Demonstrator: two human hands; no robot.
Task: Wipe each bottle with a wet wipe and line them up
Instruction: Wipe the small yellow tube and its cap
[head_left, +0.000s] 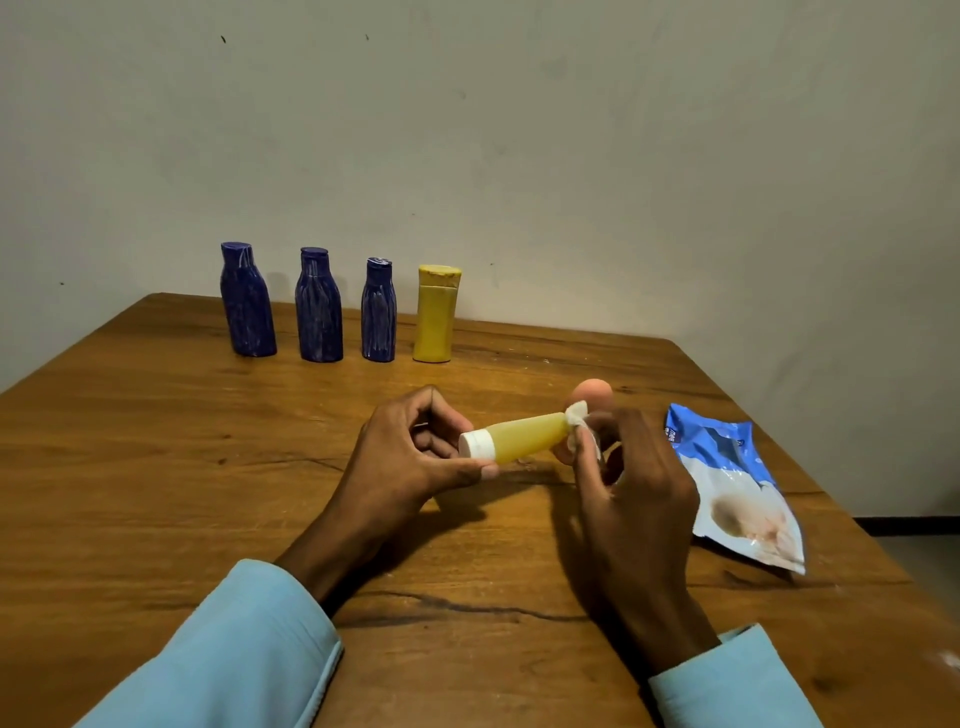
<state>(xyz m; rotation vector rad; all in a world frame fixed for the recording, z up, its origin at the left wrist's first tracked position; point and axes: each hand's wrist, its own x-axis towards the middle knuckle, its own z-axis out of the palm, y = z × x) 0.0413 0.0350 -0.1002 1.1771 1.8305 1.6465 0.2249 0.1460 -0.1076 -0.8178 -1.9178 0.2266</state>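
pinching the small yellow plastic bottle by its white cap, left hand; right hand grips a white wet wipe on its 3 o'clock end.

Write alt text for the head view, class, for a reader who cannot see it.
Two hands hold a small yellow bottle sideways above a wooden table: the left hand pinches its white cap, the right hand rubs a wipe on its base. Three blue bottles and a yellow one stand lined up behind; a wipes pack lies right.

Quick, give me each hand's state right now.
Left hand: pinches the cap end of the small yellow bottle.
Right hand: grips the wet wipe against the bottle's other end.
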